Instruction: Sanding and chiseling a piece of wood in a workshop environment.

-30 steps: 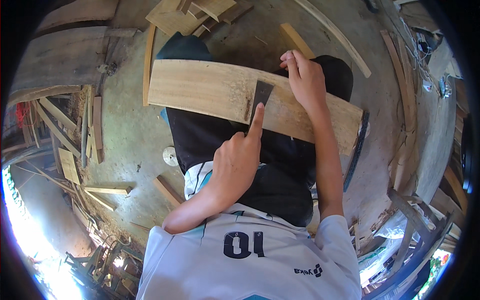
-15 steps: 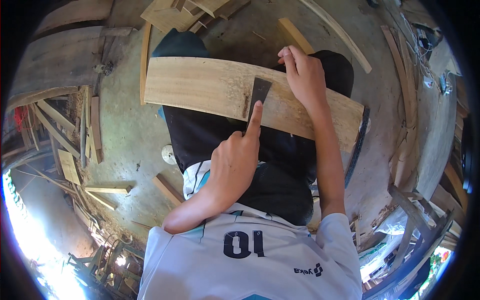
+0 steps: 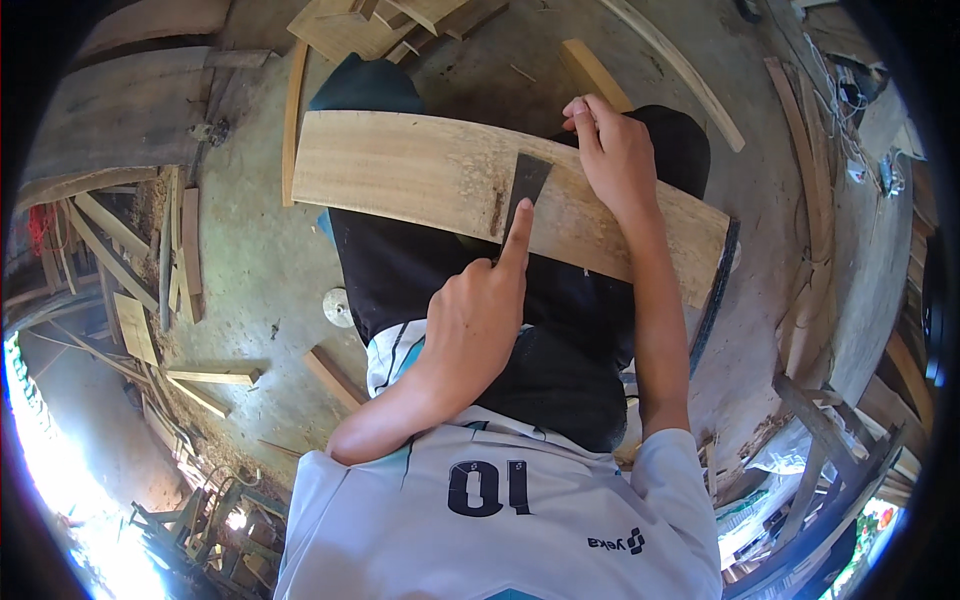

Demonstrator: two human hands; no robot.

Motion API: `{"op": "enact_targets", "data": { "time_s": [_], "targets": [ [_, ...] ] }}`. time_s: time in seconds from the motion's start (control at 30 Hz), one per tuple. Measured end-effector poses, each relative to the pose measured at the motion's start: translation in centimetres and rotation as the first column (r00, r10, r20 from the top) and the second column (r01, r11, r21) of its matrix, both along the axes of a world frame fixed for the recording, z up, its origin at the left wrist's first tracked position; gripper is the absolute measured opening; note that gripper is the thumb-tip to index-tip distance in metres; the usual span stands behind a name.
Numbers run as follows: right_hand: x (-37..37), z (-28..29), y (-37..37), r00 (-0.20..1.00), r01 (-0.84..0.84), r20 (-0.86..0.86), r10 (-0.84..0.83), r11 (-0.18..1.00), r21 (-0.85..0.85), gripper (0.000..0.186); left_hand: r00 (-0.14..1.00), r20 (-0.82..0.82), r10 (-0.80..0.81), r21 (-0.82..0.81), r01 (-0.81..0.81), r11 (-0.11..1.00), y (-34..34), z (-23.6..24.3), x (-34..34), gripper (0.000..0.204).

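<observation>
A long pale wooden board (image 3: 390, 160) lies across my lap, its surface mottled with dark stains and a dark crack near the middle. My left hand (image 3: 480, 310) grips a scraper (image 3: 530, 180) with a dark flat blade that widens toward its far end. The blade rests over the board, and my index finger stretches along it; the other fingers wrap round the handle, which is hidden. To the right, my right hand (image 3: 615, 150) sits over the board's far edge with curled fingers and the thumb against them. Whatever those fingers enclose, if anything, cannot be made out.
Beyond my knees lie stacked wood offcuts (image 3: 350, 30) and a long curved strip (image 3: 685, 75). More wood pieces (image 3: 110, 230) lean at the left. A pale round disc (image 3: 338, 308) is on the floor. Cables (image 3: 845, 100) hang at the far right.
Almost nothing differs. The scraper and my left hand have shifted very slightly to the right; my right hand keeps its place on the board.
</observation>
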State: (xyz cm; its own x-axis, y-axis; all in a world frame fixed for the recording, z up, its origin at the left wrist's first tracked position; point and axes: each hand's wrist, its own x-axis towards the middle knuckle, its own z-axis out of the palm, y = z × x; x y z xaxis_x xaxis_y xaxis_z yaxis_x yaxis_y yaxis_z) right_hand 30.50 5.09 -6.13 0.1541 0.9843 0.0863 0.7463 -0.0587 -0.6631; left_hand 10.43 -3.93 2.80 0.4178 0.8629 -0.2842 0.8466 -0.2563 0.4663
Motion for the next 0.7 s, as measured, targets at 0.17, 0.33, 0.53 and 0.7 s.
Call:
{"op": "enact_targets", "data": {
  "time_s": [0.17,0.33,0.53,0.7],
  "targets": [
    [0.2,-0.3,-0.1,0.998,-0.037,0.056,0.038,0.999,-0.02,0.029,1.0,0.002,0.017,0.045,-0.017,0.999,1.0,-0.8,1.0,0.059],
    [0.0,-0.1,-0.2,0.999,0.017,-0.027,-0.017,1.0,-0.013,0.028,1.0,0.009,0.018,0.003,-0.018,1.0,0.4,0.3,0.4,0.059],
    [0.2,-0.3,0.1,1.0,-0.006,0.02,0.006,1.0,-0.018,0.028,0.999,0.022,0.041,-0.125,-0.038,0.991,0.8,0.3,0.4,0.056],
    [-0.1,-0.2,-0.1,1.0,-0.001,0.01,0.002,1.0,-0.029,0.028,0.996,0.067,0.057,-0.08,-0.051,0.995,1.0,-0.6,1.0,0.056]
  ]
}}
